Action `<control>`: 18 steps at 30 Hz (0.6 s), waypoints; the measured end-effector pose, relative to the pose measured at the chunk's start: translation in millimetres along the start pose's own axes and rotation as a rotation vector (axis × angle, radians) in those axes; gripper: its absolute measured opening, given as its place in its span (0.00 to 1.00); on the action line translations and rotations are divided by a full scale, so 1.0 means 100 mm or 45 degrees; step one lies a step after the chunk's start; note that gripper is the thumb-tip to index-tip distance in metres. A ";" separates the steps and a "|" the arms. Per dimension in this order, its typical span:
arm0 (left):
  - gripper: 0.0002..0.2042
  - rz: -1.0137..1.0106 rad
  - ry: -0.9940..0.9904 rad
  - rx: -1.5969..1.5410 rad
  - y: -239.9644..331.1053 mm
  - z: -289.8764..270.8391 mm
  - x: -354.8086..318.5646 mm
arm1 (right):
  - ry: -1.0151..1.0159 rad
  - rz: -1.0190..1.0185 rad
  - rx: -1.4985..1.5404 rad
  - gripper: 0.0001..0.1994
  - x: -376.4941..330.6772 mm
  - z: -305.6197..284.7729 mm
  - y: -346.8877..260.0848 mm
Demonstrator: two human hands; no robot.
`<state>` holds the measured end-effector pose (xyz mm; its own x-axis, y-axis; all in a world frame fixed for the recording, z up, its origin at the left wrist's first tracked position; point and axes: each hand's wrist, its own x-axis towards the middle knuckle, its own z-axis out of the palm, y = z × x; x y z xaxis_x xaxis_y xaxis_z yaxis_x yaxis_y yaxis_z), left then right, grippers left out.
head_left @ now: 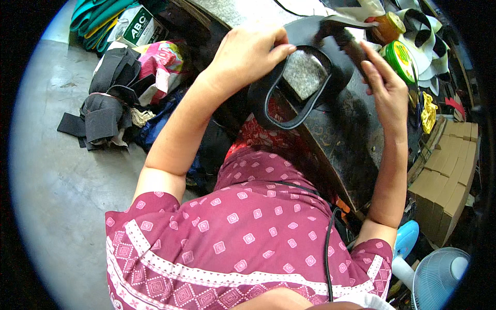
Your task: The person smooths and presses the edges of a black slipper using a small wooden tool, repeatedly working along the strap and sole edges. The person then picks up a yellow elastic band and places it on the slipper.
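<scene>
Black and looped, the piece (294,124) is over the desk (351,134), grey block (305,75) showing through it; with left fingers (285,50) pinching its rim and right fingers (375,72) clamped round the hammer (354,49), I should steady the edge and tap lightly.

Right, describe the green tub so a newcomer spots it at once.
Start at the dark bench and find the right hand. Just above that hand in the picture is the round green tub. Its bright green colour sets it apart from the orange-brown container beyond.
</scene>
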<state>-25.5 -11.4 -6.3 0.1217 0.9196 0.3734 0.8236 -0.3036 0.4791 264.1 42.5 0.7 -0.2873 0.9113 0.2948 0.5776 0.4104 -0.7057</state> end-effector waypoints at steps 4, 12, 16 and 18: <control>0.17 0.155 0.176 0.303 -0.07 0.15 0.12 | 0.259 -0.281 -0.105 0.17 -0.34 -0.31 0.04; 0.10 -0.023 0.281 0.389 0.05 0.18 0.21 | 0.209 -0.154 -0.638 0.21 -0.82 -0.44 0.32; 0.11 -0.031 0.588 0.342 0.02 0.11 0.25 | 0.188 -0.131 -0.714 0.22 -0.82 -0.39 0.42; 0.11 -0.103 0.588 0.307 -0.05 0.10 0.24 | 0.168 -0.125 -0.757 0.21 -0.80 -0.39 0.37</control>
<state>-20.6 15.1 -7.5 -0.1597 0.7154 0.6802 0.9308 -0.1203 0.3451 338.0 -13.4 -24.2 -0.2853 0.8493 0.4442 0.8914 0.4054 -0.2026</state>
